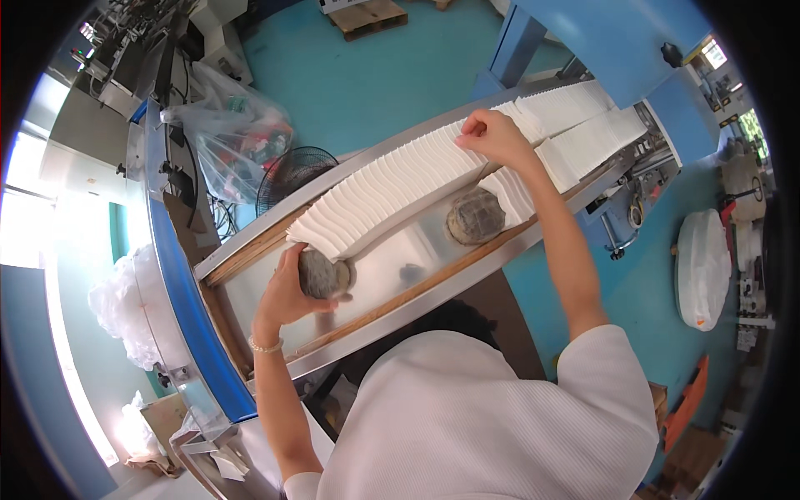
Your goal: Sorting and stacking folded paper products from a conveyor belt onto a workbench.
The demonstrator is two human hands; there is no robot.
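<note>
A long row of thin white folded sheets (392,196), standing on edge, runs along a metal tray (379,287) from near left to far right. At the row's near left end my left hand (287,287) is closed around a round grey-brown block (321,273), which rests against the sheets. My right hand (497,137) is over the far edge of the row, fingers curled into a pinch; whether a sheet is between the fingertips is hidden. A second round block (475,217), wrapped in brownish tape, sits against a shorter row of white sheets (510,192).
Wooden strips (417,292) line the tray's sides. Beyond it stand a black fan (293,177) and a clear plastic bag (237,125) of items. A blue machine (617,42) rises at the tray's far right end. A white-wrapped round bundle (704,267) is at right.
</note>
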